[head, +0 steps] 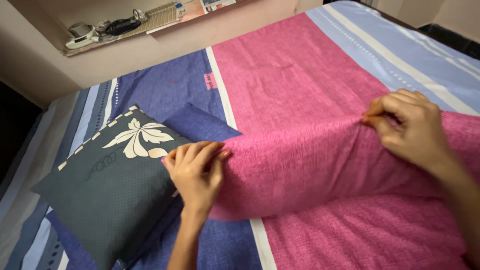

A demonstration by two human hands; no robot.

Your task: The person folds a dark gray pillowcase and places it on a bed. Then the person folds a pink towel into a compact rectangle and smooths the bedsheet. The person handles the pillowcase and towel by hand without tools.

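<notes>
pink blanket [310, 165] lifted in a fold, long axis running left-right between hands | left hand [196, 172] fingers pinched on near corner | right hand [407, 125] fingers clamped on far edge | pillow [107, 185] just beside left hand

Spreading under and around the grip as a bed [300, 65] in striped blue, pink and white. Rising beyond the grip, up-left, as a beige wall [150, 52] carrying a cluttered shelf [125, 25]. Darkening far left as floor [12, 125].

Right forearm [462, 200] cut off at the frame's edge. Fingertips of left hand [196, 172] tucked under pink cloth [300, 165]. Small shelf [120, 30] items too blurred to identify.
</notes>
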